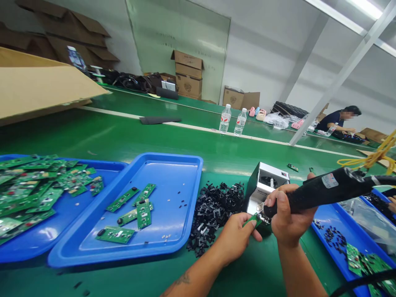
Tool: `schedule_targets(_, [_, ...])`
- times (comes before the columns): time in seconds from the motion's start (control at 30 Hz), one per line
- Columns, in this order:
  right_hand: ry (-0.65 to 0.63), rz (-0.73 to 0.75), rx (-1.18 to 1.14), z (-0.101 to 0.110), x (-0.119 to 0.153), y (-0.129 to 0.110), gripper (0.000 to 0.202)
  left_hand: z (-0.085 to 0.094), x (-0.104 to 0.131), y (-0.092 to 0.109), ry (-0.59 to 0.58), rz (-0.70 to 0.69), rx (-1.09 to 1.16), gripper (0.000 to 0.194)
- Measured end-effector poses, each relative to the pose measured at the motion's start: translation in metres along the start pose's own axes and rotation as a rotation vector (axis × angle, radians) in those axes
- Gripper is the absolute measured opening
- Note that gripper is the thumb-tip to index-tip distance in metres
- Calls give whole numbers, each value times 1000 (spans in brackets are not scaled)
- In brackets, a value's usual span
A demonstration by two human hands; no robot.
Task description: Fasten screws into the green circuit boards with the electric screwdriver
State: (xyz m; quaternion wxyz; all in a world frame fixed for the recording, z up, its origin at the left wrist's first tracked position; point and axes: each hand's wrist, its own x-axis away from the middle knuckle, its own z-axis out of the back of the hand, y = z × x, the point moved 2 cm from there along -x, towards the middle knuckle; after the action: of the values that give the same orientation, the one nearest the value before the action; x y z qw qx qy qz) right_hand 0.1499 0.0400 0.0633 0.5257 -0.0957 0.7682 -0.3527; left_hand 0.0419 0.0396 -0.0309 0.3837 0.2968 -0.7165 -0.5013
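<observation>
My left hand (236, 233) pinches a small green circuit board (253, 219) just in front of a white screw feeder (266, 181). My right hand (289, 216) is wrapped round a black electric screwdriver (321, 192), which lies slanted with its tip end toward the feeder and the board. Whether the tip touches either one I cannot tell. Left of my hands is a heap of small black plastic parts (215, 210). Beyond it, a blue tray (167, 173) holds several circuit boards (144, 214) with black round pieces on them.
A second blue tray (116, 165) at far left is piled with green boards (34, 185). Another blue tray (328, 218) on the right holds black parts and boards. Two water bottles (225, 119) stand further back. A person (337, 119) sits at the far right.
</observation>
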Motion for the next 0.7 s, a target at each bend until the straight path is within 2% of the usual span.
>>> schedule_targets(0.33, [0, -16, 23, 1, 0, 0, 68, -1, -1, -1, -7, 1, -14, 34])
schedule_targets(0.7, [-141, -22, 84, 3, 17, 11, 56, 2, 0, 0, -6, -50, -41, 37])
